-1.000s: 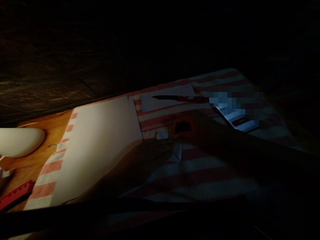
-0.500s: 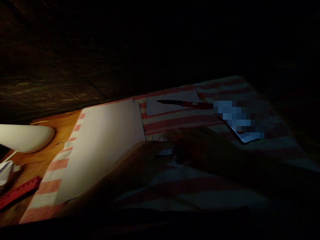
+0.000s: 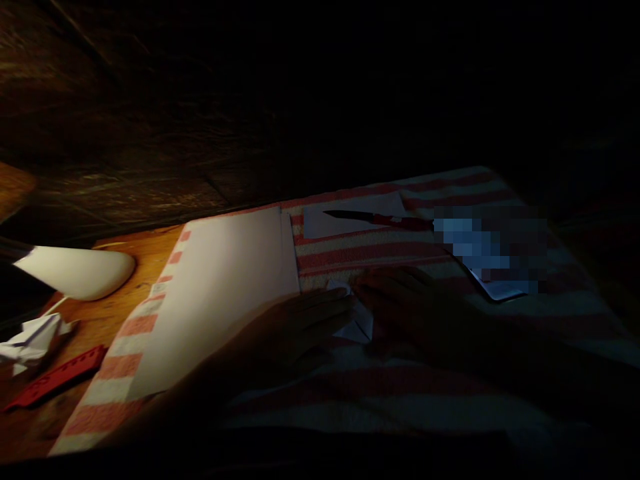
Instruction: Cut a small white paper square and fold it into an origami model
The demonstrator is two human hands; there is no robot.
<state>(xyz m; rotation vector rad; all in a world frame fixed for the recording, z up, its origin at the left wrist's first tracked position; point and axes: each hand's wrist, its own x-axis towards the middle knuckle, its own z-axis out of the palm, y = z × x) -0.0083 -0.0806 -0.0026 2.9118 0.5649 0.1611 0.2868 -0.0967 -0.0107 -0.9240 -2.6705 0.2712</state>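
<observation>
Paper scrap (image 3: 361, 327) between left hand (image 3: 300, 327) and right hand (image 3: 410, 307), folded corner pointing nearward

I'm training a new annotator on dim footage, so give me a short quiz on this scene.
1. The knife lies on: A) the large white sheet, B) a smaller white sheet, C) bare wood?
2. True or false: the red ruler lies on the striped cloth.
3. Which thing do the left hand and right hand both touch?
Key: 1 B. 2 False: it lies on the wooden table, beside the cloth. 3 The small folded paper.
</observation>
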